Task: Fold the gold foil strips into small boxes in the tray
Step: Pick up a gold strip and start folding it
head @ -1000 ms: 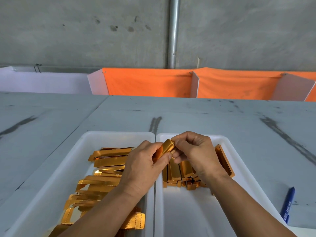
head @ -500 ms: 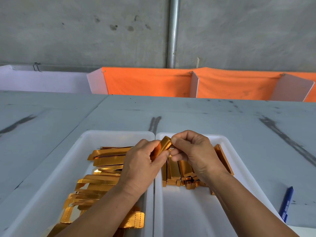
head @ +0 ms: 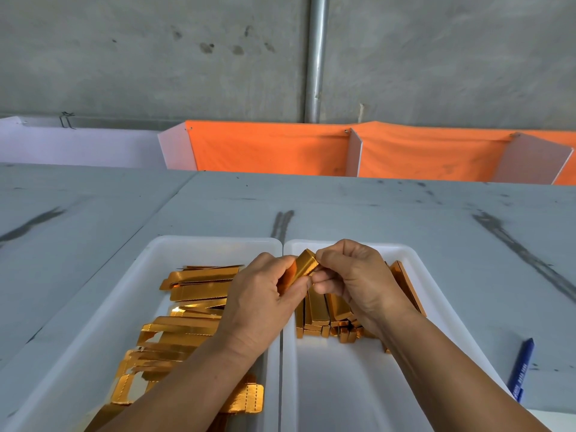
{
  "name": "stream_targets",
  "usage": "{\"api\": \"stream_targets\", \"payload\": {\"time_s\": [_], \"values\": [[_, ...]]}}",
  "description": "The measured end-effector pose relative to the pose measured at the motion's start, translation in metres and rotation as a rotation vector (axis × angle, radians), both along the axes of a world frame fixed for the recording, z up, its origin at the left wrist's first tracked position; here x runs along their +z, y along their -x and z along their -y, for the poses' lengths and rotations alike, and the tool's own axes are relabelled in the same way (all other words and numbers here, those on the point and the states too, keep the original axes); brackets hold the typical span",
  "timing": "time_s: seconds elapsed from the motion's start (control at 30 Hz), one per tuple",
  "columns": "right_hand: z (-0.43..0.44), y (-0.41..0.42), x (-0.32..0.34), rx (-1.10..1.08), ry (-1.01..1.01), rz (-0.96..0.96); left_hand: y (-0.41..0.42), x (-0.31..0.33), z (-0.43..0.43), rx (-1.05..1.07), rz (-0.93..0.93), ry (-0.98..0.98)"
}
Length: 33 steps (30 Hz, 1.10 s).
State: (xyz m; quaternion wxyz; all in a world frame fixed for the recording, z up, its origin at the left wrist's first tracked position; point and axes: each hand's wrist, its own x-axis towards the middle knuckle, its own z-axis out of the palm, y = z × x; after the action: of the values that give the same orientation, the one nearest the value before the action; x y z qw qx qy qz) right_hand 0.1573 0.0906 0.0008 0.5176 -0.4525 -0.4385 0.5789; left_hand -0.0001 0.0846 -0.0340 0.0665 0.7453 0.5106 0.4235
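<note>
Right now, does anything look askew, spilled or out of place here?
Nothing spilled or damaged. The strips in the left tray lie in a loose pile at mixed angles, unlike the boxes lined up in the right tray. A pen lies on the table beside it.

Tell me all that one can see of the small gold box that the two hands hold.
The gold box is a slim, shiny foil carton, oblong with sharp folded edges. It is tilted, far end raised, over the seam between the left tray and the right tray, both white. The left hand grips and hides its near part; the right hand pinches its right edge.
</note>
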Motion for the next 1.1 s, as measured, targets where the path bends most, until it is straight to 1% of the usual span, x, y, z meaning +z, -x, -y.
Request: {"api": "stream_targets", "payload": {"time_s": [0.23, 0.43, 0.53, 0.7, 0.9, 1.1], "values": [[0.0021, 0.0016, -0.0023, -0.052, -0.108, 0.161, -0.0001, -0.0013, -0.0004, 0.026, 0.000, 0.015], [0.0022, 0.0014, -0.0035, -0.063, -0.154, 0.243, -0.0007, -0.0014, -0.0016, 0.039, 0.009, 0.003], [0.0031, 0.0027, -0.0039, -0.063, -0.156, 0.261, 0.0002, -0.0011, -0.0022, 0.043, 0.028, 0.006], [0.0036, 0.0045, -0.0041, -0.080, -0.169, 0.282, 0.0004, -0.0011, -0.0017, 0.050, 0.008, 0.004], [0.0025, 0.0026, -0.0056, -0.072, -0.187, 0.366, 0.0006, -0.0009, -0.0014, 0.045, -0.033, 0.013], [0.0032, 0.0049, -0.0074, -0.091, -0.234, 0.360, -0.0001, 0.0000, -0.0008, 0.045, -0.022, 0.020]]}}
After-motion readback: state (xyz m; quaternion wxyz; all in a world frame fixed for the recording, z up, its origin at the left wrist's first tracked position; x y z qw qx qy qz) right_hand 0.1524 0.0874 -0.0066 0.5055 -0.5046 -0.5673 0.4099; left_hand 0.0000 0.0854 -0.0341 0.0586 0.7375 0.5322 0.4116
